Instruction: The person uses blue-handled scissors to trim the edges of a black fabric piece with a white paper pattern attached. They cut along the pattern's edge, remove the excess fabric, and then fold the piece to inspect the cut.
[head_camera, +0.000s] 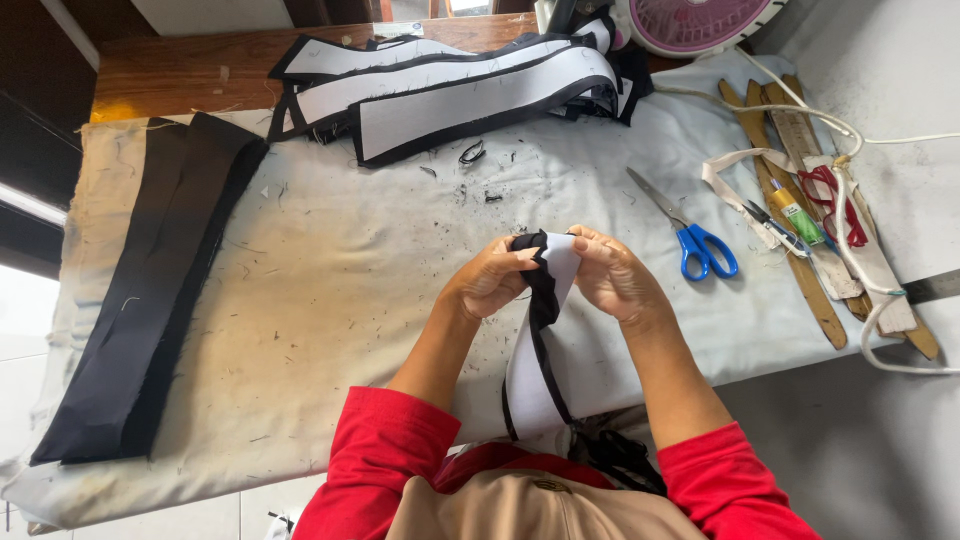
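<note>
I see no packages, signs or screens from here. The nearest thing to a label is the small green-and-yellow tube lying among the wooden rulers at the right of the table; its wrapper's print is too small to tell.

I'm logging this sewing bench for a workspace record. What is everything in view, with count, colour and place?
Fabric strip: one, white with black edging, held in both hands.
Stacked strips: several, white and black, table's far side.
Dark fabric pieces: a stack, black, left on the table.
Scissors: one, blue-handled, right of the hands.
Wooden rulers: a few, brown, right edge.
Fan: one, pink, top.
Table cover: one, off-white, scattered with thread scraps.
Left hand: pinches the strip's top.
Right hand: grips the same end.
</note>
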